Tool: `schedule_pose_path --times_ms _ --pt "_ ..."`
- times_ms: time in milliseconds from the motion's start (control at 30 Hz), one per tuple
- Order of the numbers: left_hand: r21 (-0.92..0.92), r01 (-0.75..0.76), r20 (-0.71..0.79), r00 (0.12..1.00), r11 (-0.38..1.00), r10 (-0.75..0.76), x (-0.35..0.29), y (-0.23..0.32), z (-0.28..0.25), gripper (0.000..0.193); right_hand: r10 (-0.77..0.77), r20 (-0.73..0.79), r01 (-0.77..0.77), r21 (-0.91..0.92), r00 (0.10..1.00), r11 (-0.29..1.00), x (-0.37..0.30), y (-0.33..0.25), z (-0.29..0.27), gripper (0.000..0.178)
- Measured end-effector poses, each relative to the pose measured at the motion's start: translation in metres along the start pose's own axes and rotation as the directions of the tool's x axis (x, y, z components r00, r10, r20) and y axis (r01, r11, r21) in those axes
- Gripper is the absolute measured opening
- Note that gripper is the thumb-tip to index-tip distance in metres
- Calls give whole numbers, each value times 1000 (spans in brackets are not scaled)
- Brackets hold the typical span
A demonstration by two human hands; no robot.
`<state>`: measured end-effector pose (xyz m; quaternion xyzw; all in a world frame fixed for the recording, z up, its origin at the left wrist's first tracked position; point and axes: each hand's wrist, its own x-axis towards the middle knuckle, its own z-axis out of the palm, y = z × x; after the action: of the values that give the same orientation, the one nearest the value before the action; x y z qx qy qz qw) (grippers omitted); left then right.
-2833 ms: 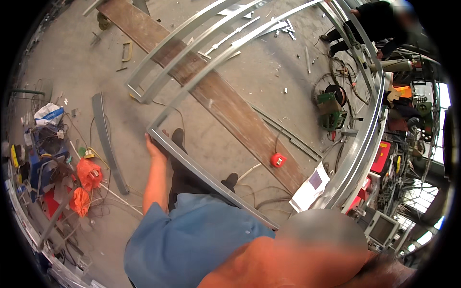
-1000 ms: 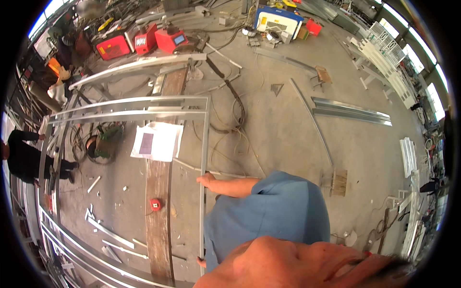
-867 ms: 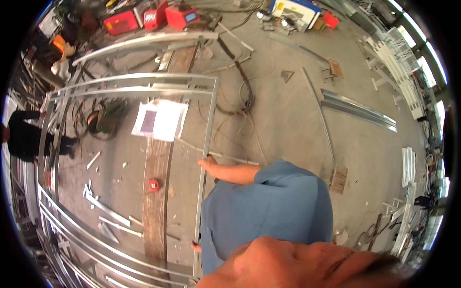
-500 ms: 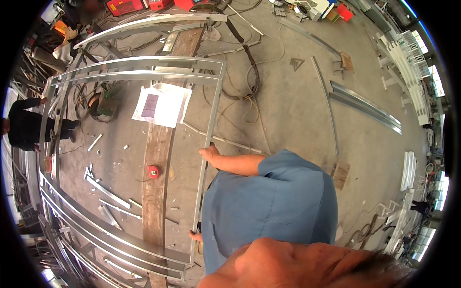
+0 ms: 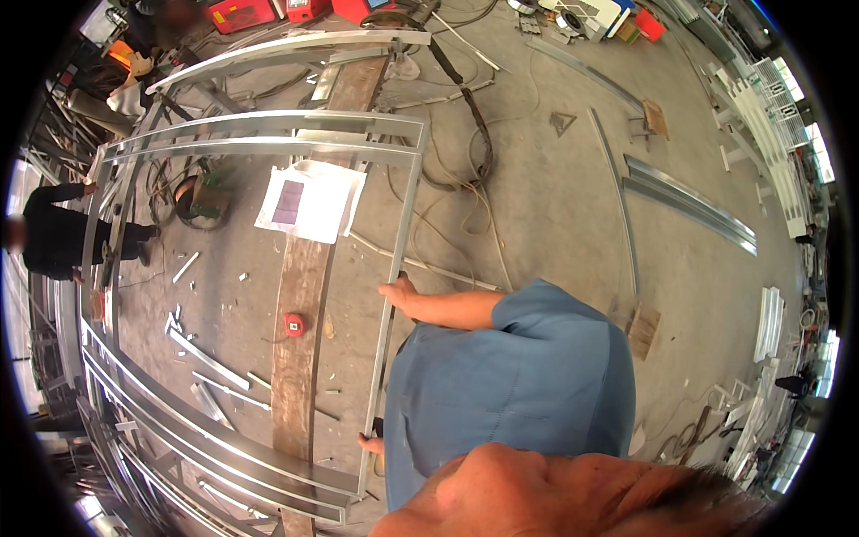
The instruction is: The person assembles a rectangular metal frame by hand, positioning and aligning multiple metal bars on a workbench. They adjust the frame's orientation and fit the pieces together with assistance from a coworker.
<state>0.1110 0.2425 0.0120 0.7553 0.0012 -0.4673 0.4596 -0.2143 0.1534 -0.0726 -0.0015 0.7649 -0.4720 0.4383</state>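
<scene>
A large rectangular metal frame of silvery bars spans the left half of the head view. My right hand is closed around its near side bar, at about mid-length. Farther down the same bar, my left hand grips it too, partly hidden by the bar and my blue shirt. At the far left, a person in dark clothes stands with both hands at the opposite side of the frame. White paper sheets and a red tape measure lie on a long brown board seen through the frame.
Cables coil on the concrete floor beyond my right hand. Metal offcuts lie inside the frame's outline. Long metal profiles and a thin bar rest on the floor to the right. Red machines stand at the top.
The whole view has shifted slightly, so everything sits a little farther right and lower. Both my hands keep their grip, and the frame shows no clear movement of its own.
</scene>
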Motion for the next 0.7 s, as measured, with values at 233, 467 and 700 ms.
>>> schedule_pose_path --times_ms 233,467,700 --pt "-21 5 -21 1000 1000 -5 -7 0 0 28 -29 1 29 -22 1000 999 11 11 4 63" --pt "-39 9 -37 999 999 -10 -12 -2 2 30 -34 8 34 25 999 999 4 5 4 58" --pt "-71 14 -63 998 997 -19 -22 -2 3 32 -27 61 27 -2 998 1000 18 17 6 70"
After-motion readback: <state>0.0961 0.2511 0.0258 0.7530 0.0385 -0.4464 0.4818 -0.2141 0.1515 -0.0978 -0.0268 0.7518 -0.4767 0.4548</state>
